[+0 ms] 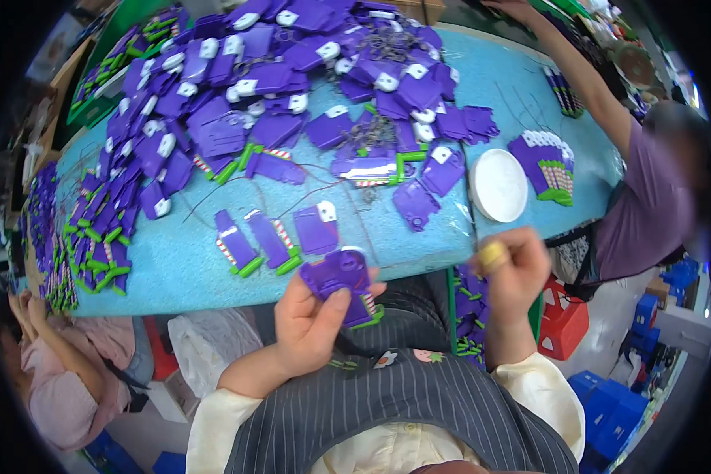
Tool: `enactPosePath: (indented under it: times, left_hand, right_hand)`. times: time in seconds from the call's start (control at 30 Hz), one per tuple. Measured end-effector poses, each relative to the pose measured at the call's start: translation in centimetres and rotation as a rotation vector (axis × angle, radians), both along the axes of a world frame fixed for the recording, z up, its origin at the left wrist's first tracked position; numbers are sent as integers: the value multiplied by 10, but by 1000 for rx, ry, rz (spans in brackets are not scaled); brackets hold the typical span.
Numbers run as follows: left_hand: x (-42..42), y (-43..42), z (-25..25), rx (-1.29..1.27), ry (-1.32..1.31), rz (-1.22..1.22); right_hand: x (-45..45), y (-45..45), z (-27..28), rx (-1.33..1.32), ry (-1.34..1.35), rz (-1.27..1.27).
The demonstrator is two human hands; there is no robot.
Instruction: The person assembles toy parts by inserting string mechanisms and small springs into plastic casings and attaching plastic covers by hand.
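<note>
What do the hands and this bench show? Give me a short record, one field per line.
Left hand: holds a purple part with a green, striped edge
Right hand: raised, fingers curled, yellow item at the fingers; contents unclear
Bench: blue top
Main pile: purple pieces, many white-tipped
Dish: white, round, right of pile
Fanned stack: purple, green ends, beyond dish
Other people: one at each side
</note>
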State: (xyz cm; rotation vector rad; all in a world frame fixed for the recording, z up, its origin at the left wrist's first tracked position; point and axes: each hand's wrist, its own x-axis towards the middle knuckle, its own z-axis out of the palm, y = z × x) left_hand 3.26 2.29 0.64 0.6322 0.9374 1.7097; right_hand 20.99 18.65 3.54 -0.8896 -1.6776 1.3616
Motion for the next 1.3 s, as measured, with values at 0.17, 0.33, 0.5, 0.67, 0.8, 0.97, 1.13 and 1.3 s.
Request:
enactPosePath:
  times: [0.17,0.33,0.5,0.67,0.8,0.97,1.13,1.3]
  left_hand:
    - [-2,-4,3,-132,-128,-32]
    - [-13,-6,2,-218,-172,-109]
    - [-13,3,7,-218,-122,-135]
    - [-4,19,14,-136,-156,-168]
    - [-3,19,24,-98,-121,-135]
    - [-2,8,20,-114,-101,-114]
    - [-4,3,9,-162,114,-213]
    - [-12,2,1,-179,81,-488]
  right_hand:
    - [27,81,-19,442,-330,-328]
    - [25,84,-26,592,-593,-230]
    - [12,51,-4,453,-196,-299]
    - [-25,-4,-4,-2,154,229]
    - [-45,-19,-15,-104,185,474]
    - [-48,-30,-20,-350,196,550]
    - [-34,-21,-22,-419,125,591]
    - [-36,4,13,-649,-145,634]
